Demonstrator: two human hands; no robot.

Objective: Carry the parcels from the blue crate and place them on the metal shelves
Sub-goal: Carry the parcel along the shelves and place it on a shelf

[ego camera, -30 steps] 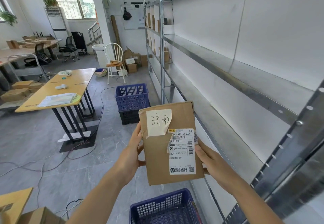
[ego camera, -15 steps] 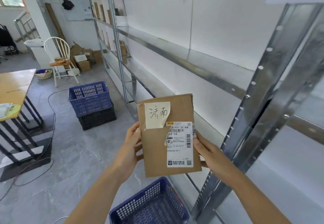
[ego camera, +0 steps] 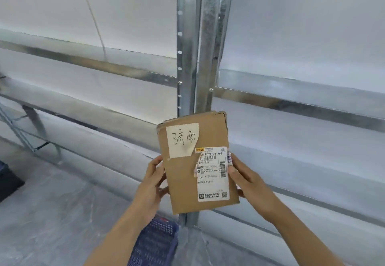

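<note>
Both hands are on it: the left hand (ego camera: 153, 184) grasps the left edge of the parcel (ego camera: 198, 161), the right hand (ego camera: 246, 179) grasps the right edge, thumb over the printed shipping label (ego camera: 212, 174). The parcel stands upright at chest height, handwritten tag (ego camera: 183, 139) facing the camera, directly in front of the shelf upright (ego camera: 200, 57). The blue crate (ego camera: 155, 242) sits low at 6 o'clock, just under the left forearm.

To do this well, I'd say steer off that post: swing toward the metal shelf (ego camera: 302, 91) at 2 o'clock or the bay at 10 o'clock, tip the parcel flat, and slide it in well past the front lip before either grip lets go. Keep the labels up so they stay readable.

Compared with half a second ago, the view has turned square onto the shelving: the chair, tabletop and far crate have dropped out of sight, and the post, then slanting at right, now stands dead centre behind the parcel. The two-handed grip is unchanged.
</note>
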